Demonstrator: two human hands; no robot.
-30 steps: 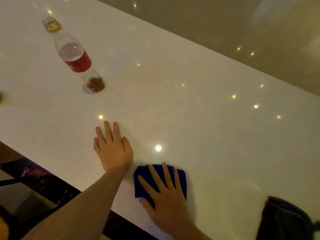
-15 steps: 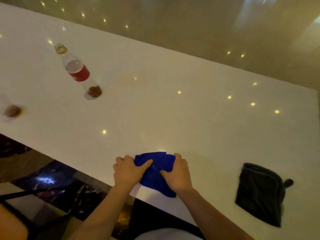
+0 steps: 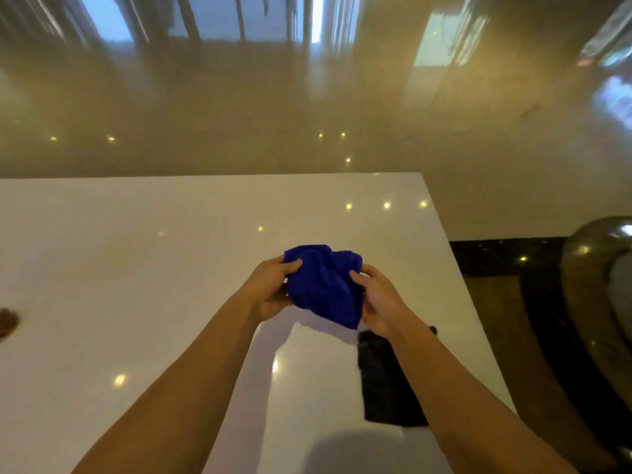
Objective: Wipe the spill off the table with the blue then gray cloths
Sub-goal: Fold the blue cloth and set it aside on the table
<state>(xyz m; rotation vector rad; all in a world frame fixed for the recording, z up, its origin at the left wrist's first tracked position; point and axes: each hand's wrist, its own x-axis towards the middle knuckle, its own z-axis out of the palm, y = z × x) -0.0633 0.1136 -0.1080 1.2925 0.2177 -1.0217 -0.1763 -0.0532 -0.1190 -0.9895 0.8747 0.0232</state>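
A crumpled blue cloth (image 3: pixel 325 285) is held up above the white table (image 3: pixel 136 268), between both hands. My left hand (image 3: pixel 270 292) grips its left side and my right hand (image 3: pixel 379 302) grips its right side. Below my right forearm a dark gray cloth (image 3: pixel 386 384) lies flat on the table, partly hidden by the arm. A brown spot (image 3: pixel 8 321) shows at the table's far left edge of view; I cannot tell what it is.
The table's far edge (image 3: pixel 239 176) and right edge (image 3: pixel 461 285) border a glossy beige floor. A dark rounded object (image 3: pixel 602 268) stands off the table at the right. Small ceiling lights reflect on the tabletop.
The cloth went from flat under my right hand, to gripped by both hands, to lifted off the table. The view has swung right; the bottle is out of sight.
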